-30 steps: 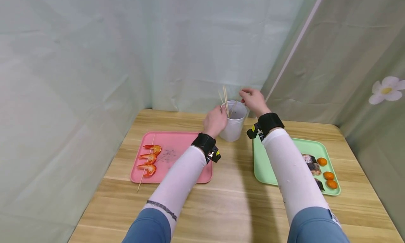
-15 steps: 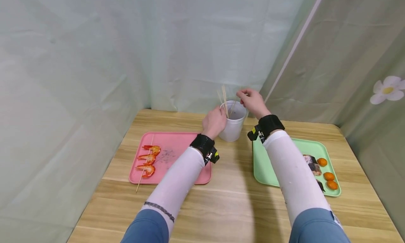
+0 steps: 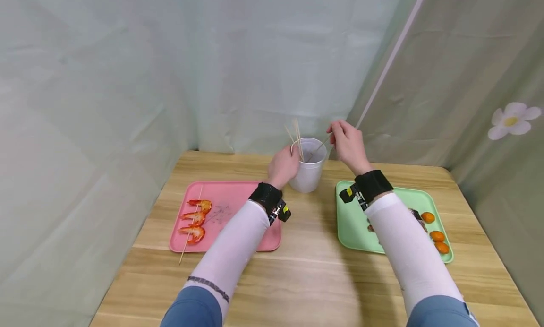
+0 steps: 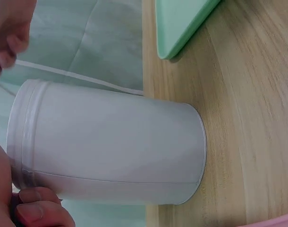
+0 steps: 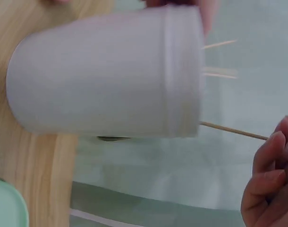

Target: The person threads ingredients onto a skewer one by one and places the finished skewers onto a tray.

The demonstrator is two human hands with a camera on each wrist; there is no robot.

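A white bucket (image 3: pixel 307 178) stands upright at the back of the table, with several thin wooden skewers (image 3: pixel 298 134) leaning out of it. My left hand (image 3: pixel 284 167) grips the bucket's left rim; in the left wrist view its curled fingers (image 4: pixel 45 210) press near a small fitting below the rim. On the other side, my right hand (image 3: pixel 349 146) pinches the upper end of one bamboo skewer (image 5: pixel 233 130) between thumb and fingers. That skewer slants over the right rim, its lower part still inside the bucket. The bucket's bottom inside is hidden.
At left, a pink tray (image 3: pixel 238 194) bears a skewer threaded with three shrimp (image 3: pixel 193 218). To the right, a green tray (image 3: pixel 352 223) holds orange balls (image 3: pixel 437 236) and dark-banded pieces partly hidden under my right forearm. A curtain (image 3: pixel 255 81) hangs behind the table (image 3: pixel 297 289).
My right hand has moved slightly right of the bucket and turned, and the skewer it pinches leans more to the right. The left hand keeps its hold on the rim.
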